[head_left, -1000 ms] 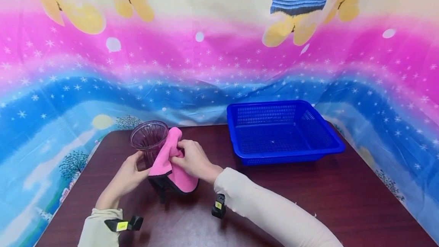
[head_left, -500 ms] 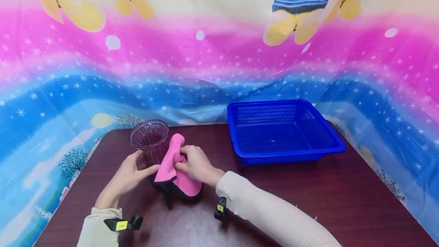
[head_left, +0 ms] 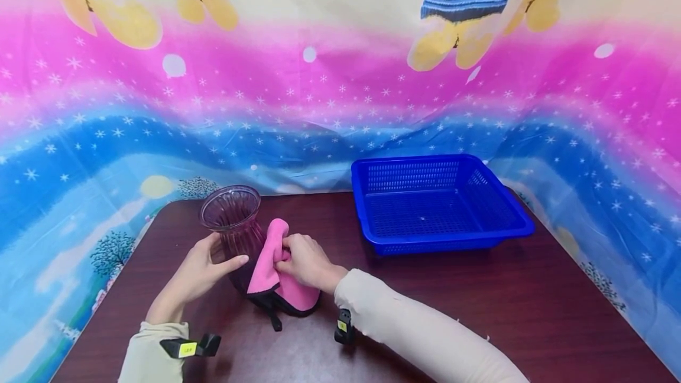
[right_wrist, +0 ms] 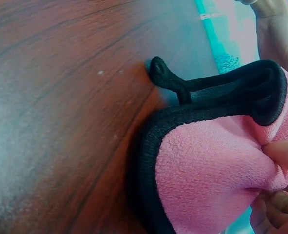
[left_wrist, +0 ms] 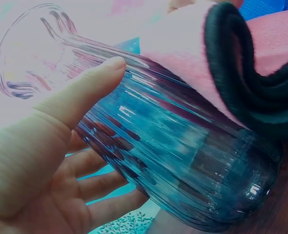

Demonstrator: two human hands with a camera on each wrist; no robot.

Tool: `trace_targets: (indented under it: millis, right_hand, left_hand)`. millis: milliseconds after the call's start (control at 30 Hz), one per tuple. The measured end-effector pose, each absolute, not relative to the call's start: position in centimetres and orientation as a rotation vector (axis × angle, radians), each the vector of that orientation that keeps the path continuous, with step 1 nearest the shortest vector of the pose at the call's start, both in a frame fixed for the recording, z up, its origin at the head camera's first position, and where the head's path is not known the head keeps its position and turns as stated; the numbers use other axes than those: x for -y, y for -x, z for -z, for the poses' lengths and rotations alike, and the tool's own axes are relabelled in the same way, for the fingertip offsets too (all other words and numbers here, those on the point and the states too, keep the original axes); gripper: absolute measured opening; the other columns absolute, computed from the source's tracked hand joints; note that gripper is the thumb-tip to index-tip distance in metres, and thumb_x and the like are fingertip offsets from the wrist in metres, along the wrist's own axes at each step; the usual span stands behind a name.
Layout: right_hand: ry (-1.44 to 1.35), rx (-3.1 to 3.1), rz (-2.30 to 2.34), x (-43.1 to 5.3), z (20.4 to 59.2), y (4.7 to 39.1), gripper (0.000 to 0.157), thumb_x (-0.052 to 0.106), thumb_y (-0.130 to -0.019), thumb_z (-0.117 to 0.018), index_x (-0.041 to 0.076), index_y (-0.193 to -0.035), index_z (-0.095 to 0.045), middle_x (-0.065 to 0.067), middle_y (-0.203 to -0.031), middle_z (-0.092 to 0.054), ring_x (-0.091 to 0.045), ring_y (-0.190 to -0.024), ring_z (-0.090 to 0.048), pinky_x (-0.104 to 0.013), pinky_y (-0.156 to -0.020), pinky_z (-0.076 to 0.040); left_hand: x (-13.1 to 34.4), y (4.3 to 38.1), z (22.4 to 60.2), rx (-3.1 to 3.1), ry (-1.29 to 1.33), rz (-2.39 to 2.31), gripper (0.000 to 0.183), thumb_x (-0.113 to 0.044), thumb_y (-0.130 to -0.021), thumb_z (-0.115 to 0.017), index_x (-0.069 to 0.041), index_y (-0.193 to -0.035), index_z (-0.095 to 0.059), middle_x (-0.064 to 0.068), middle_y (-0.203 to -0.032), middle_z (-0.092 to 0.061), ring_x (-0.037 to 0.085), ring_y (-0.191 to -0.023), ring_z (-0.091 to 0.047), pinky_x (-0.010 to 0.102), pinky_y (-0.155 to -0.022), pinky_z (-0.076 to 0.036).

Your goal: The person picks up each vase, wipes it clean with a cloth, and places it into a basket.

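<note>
A purple-tinted, ribbed glass vase [head_left: 239,235] with a flared rim stands on the left part of the table. My left hand [head_left: 199,268] holds it from the left; in the left wrist view the thumb lies across the near side and the fingers reach round behind. A pink cloth [head_left: 284,279] with black edging and a black hanging loop is bunched in my right hand [head_left: 308,262], pinched between thumb and fingers. The cloth lies against the vase's right side, low down, and hides part of it. In the right wrist view, its loop [right_wrist: 168,78] sticks out over the table.
A blue perforated plastic basket [head_left: 367,238] stands at the back right of the dark wooden table [head_left: 425,306]. Behind the table hangs a colourful printed curtain [head_left: 319,93]. Each sleeve carries a black wrist mount.
My right hand has moved down the vase's side and slightly right, taking the cloth along, so more of the vase's middle shows. My left hand and the vase have stayed nearly still.
</note>
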State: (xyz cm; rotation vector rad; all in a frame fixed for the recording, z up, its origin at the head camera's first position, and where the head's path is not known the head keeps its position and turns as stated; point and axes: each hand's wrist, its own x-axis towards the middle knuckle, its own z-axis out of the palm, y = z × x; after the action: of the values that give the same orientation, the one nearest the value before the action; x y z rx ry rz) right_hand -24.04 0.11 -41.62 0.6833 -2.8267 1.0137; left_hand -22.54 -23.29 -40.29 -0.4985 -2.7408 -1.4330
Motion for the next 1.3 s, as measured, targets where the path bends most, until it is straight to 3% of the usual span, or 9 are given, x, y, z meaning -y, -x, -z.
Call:
trace_targets:
  millis: [400, 767, 1300]
  right_hand:
    - [-0.678, 2.910, -0.951, -0.4, 43.1, 24.1, 0.017, 0.016, -0.084, -0.079, 0.015, -0.075, -0.065, 0.010, -0.057, -0.044, -0.003, -0.056, -0.044, -0.016, -0.050, -0.034]
    - [-0.659, 2.953, -0.948, -0.5, 44.3, 24.3, 0.022, 0.018, -0.083, -0.081, 0.017, -0.071, -0.063, 0.009, -0.057, -0.049, -0.003, -0.056, -0.045, -0.017, -0.049, -0.035]
    - [-0.696, 2.929, -0.981, -0.9, 44.6, 24.6, 0.020, 0.018, -0.081, -0.080, 0.018, -0.072, -0.063, 0.011, -0.057, -0.045, -0.004, -0.058, -0.044, -0.017, -0.051, -0.035]
  left_hand:
    - [23.3, 22.4, 40.4, 2.751, 0.482, 1.427, 0.067, -0.022, -0.093, -0.074, 0.008, -0.144, -0.043, 0.032, -0.138, -0.058, 0.043, -0.125, -0.062, 0.050, -0.101, -0.053]
    - [23.3, 22.5, 40.4, 2.753, 0.495, 1.415, 0.067, -0.022, -0.093, -0.074, 0.007, -0.145, -0.042, 0.032, -0.139, -0.057, 0.044, -0.126, -0.062, 0.050, -0.101, -0.053]
    - [23.3, 22.5, 40.3, 2.762, 0.493, 1.413, 0.069, -0.023, -0.093, -0.074, 0.007, -0.146, -0.040, 0.033, -0.141, -0.055, 0.045, -0.128, -0.060, 0.050, -0.101, -0.053]
